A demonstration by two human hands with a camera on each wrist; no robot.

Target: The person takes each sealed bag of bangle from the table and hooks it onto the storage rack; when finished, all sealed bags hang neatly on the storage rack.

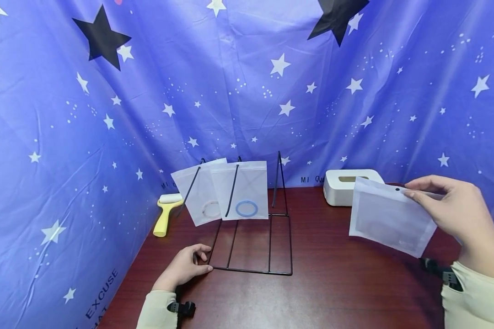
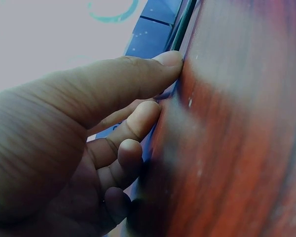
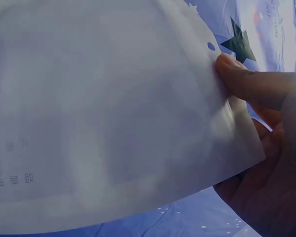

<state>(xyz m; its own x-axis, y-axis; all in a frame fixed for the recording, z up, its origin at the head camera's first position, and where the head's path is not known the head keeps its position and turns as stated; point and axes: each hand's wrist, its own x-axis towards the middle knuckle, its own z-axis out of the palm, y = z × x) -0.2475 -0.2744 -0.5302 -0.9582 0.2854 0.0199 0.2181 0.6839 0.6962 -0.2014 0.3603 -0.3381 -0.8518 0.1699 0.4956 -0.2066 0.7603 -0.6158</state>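
A black wire display rack stands on the table, its front left corner between the thumb and fingers of my left hand. In the left wrist view, the thumb presses against the dark wire just over the wood. Two frosted white pouches hang from the rack's hooks. The left pouch shows a pale ring inside; the right pouch overlaps it and shows a blue ring. Off to the right, my right hand pinches another frosted pouch by its top edge, beside the punched hole. Its contents are unclear.
A yellow-handled roller with a white head lies left of the rack. Behind the held pouch stands a white tissue box. The rack's right hook is bare. A starry blue cloth encloses the table's back and left.
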